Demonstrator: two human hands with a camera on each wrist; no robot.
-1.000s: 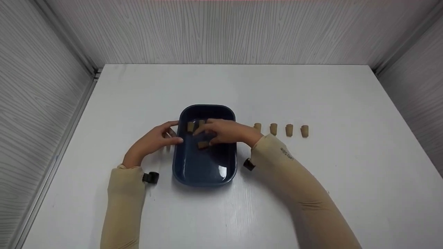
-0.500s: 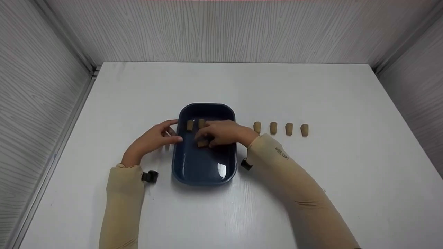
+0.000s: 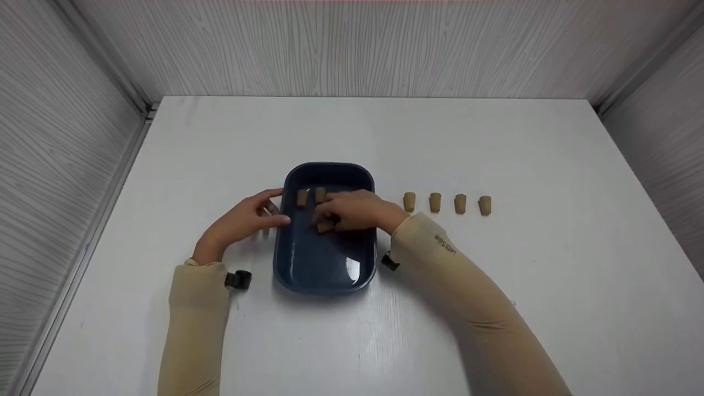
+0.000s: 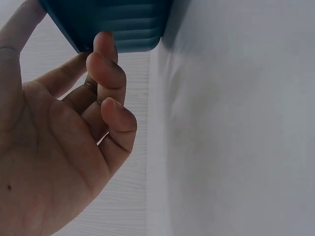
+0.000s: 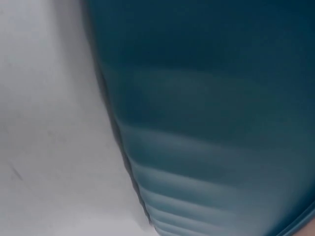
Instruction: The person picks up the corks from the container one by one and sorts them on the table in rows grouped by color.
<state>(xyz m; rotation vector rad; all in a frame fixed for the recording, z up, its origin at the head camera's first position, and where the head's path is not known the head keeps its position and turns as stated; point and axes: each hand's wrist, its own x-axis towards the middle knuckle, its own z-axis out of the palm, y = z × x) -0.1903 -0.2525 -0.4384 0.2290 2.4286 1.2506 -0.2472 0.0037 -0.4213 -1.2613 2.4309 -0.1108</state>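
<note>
In the head view, a deep blue dish (image 3: pixel 319 264) stands on the white table. My left hand (image 3: pixel 242 223) holds its left rim, the thumb over the edge and the other fingers along the outer wall. The left wrist view shows that hand's fingers (image 4: pixel 118 118) loosely bent beside the ribbed wall. Inside the dish, my right hand (image 3: pixel 355 210) pinches a tan tapered cork (image 3: pixel 325 226), partly hidden by the fingers. Just beyond it are two more corks, one at the left (image 3: pixel 302 198) and one near the knuckles (image 3: pixel 320 194).
Several similar corks (image 3: pixel 435 202) stand in a row on the table right of the dish. White wood-grain panels (image 3: pixel 352 49) close off the back and both sides. Only the dish's ribbed outer wall (image 5: pixel 197 162) and tabletop fill most of the right wrist view.
My right hand's fingers have come down and closed around the cork, which has turned and shifted slightly. The left hand stays at the rim. The view has tilted a little.
</note>
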